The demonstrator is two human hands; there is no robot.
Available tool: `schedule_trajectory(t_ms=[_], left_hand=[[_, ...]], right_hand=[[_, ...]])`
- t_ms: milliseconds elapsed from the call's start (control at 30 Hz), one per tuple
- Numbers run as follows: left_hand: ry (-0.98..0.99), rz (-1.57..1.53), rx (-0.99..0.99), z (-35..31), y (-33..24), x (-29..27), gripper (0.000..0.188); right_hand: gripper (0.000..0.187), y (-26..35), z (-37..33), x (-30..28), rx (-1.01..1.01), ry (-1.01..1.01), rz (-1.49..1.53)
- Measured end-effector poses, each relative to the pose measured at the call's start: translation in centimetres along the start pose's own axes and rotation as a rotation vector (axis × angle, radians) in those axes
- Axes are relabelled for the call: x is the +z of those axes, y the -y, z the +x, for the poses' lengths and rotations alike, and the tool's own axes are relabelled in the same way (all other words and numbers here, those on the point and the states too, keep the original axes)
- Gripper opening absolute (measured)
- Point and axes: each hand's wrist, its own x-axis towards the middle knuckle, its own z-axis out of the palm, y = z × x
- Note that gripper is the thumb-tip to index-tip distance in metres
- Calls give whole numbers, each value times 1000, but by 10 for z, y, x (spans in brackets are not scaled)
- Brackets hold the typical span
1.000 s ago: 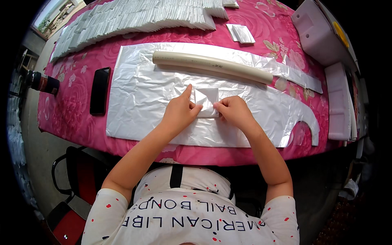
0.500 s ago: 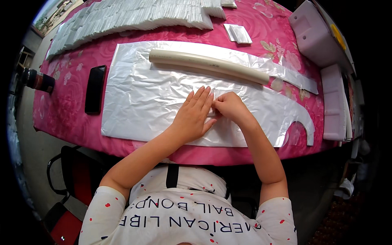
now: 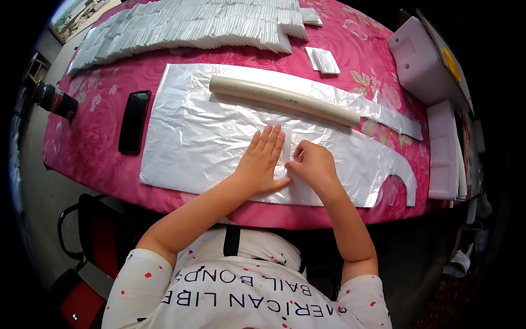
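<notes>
- Since the earliest frame, the left hand point(image 3: 260, 162) has changed from a bent grip beside the small folded piece point(image 3: 286, 152) to a flat palm upon it; since the middle frame, the right hand point(image 3: 315, 164) has come a little nearer to the body.
- In my remote view, the left fingers lie straight and close together, pressing downward and grasping nothing, with the thumb spread toward the right wrist.
- The right fingers are curled, with thumb and forefinger at the right side of the piece. I cannot tell if they pinch its edge.
- The piece is mostly hidden below the left fingers; I see only a narrow pale strip between the two hands. Under it is the wide silvery sheet point(image 3: 186, 142).
- Beyond the left fingertips lies the beige tube point(image 3: 285, 100), touched by no finger; farther than this are the small folded packets point(image 3: 327, 62) and the long packed row point(image 3: 186, 27).
- I judge the step in hand is flattening a fold, with the right fingers steadying or creasing the edge.
- In my judgement, the next move calls for even palm pressure and a precise right fingertip, so the thin layers do not slip.
</notes>
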Motion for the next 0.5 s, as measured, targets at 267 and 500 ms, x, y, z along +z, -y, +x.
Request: schedule_trajectory(t_ms=[267,500], left_hand=[[-145,-354,-26,-51,-1,-32,79],[195,-1480,-731,-164,0,-71,32]], right_hand=[[40,17,-16,10,-342,-298,-150],[70,31,34,58,-556,-228,-170]])
